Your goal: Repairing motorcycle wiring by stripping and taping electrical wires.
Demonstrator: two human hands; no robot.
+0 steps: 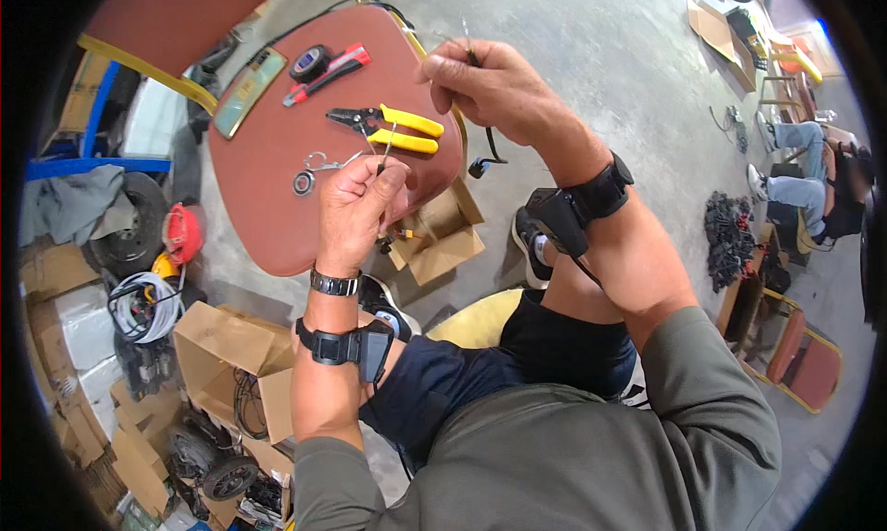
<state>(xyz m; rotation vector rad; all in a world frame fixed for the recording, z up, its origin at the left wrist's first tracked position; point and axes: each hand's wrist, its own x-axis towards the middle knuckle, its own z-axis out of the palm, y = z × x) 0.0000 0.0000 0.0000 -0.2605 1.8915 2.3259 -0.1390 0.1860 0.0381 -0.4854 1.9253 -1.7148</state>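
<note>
My left hand (365, 199) is closed on a thin cable (381, 169) with pale wire ends sticking up over the red-brown seat pad (263, 199). Raised at the pad's right edge, my right hand (476, 88) pinches a black cable (492, 141), with thin bare ends above and a small connector dangling. Between and behind my hands lie yellow-handled wire strippers (407, 129). Also on the pad are a red utility knife (328, 77), a black tape measure (309, 63), a phone-like object (248, 97), a small metal ring (303, 183) and metal scissors (323, 160).
An open cardboard box (434, 249) sits below the pad. More boxes (222, 346), coiled hose (143, 305), tyres (129, 217) and a red helmet-like item (183, 235) crowd the left. At right, another person (808, 185) sits near dark tangled parts (725, 235) and a tipped chair (799, 365).
</note>
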